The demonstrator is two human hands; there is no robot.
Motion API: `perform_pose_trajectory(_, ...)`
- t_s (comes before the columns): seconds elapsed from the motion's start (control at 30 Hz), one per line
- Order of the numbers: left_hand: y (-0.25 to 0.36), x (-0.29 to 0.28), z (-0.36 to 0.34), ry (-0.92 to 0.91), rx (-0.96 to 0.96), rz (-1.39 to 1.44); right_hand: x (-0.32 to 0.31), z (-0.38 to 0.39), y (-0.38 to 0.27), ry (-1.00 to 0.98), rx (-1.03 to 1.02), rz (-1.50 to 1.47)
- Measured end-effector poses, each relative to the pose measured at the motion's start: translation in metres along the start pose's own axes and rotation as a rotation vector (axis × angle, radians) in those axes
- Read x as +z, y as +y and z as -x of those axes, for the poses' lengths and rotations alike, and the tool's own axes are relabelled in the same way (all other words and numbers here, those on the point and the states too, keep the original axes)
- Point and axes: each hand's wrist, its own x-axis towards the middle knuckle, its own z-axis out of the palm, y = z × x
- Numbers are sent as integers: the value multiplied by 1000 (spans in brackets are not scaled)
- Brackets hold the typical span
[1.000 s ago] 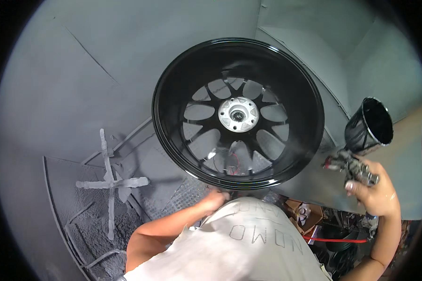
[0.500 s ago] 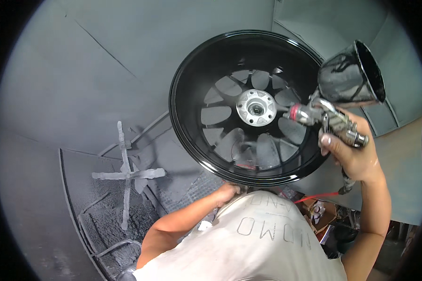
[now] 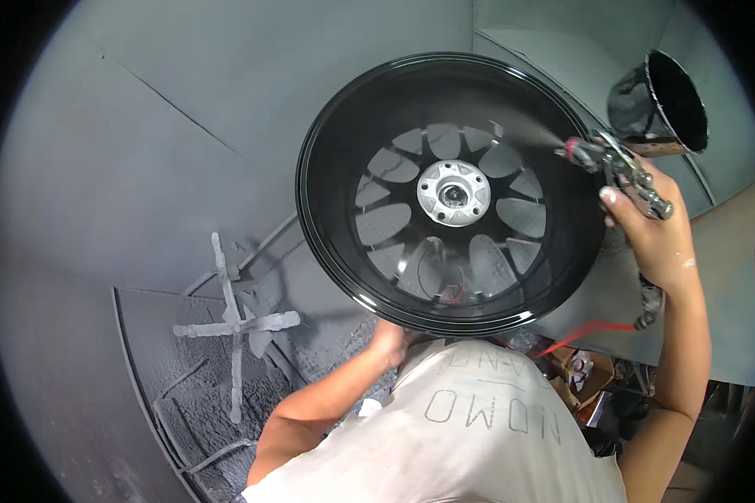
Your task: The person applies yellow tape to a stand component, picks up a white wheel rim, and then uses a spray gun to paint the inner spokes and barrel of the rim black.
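Observation:
A glossy black wheel rim (image 3: 335, 277) faces me with its hollow barrel side, and its pale metal hub (image 3: 432, 194) shows at the centre. My right hand (image 3: 664, 243) is closed around a spray gun (image 3: 621, 168) at the wheel's right edge. A fine mist leaves the nozzle toward the upper inside of the barrel. Atop the gun is a paint-smeared dark cup (image 3: 633, 105), tilted to the right. Below the wheel's near edge is my left hand (image 3: 388, 342), its fingers hidden behind the rim, so its grip does not show. What supports the wheel is also hidden.
Curved grey booth walls (image 3: 184, 168) surround the wheel. A grey-coated cross-shaped stand (image 3: 236, 324) is at the lower left. From the gun a red hose (image 3: 591, 327) runs down, past an open cardboard box (image 3: 596, 377) of clutter at the lower right.
My right hand has moved the spray gun up and right, from near the hub to the barrel's upper right. The wheel's spokes have turned. My left hand has shifted slightly left.

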Motion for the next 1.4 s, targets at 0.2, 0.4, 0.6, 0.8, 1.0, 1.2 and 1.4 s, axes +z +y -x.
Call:
perform_pose_trajectory(0.2, -46, -14, -2, -239, -124, -513, -28, 28, -7, 51, 298, 212)
perform_pose_trajectory(0.4, -46, -18, -12, 5, -93, 253, -33, 75, -13, -19, 539, 208)
perform_pose_trajectory(0.6, -44, -7, -9, -26, -33, 314, -28, 74, -20, -488, 328, -89)
perform_pose_trajectory(0.8, -53, -21, -17, -125, 0, 332, -9, 66, -22, -371, 47, -23)
perform_pose_trajectory(1.0, -41, -18, -3, -208, -20, 302, -6, 66, -18, 54, 118, 66)
perform_pose_trajectory(1.2, -29, -22, -1, -182, -43, 254, -19, 73, 4, 163, 185, 12)
perform_pose_trajectory(1.4, -20, -35, -18, -108, -113, 172, 6, 63, 6, 207, 220, -46)
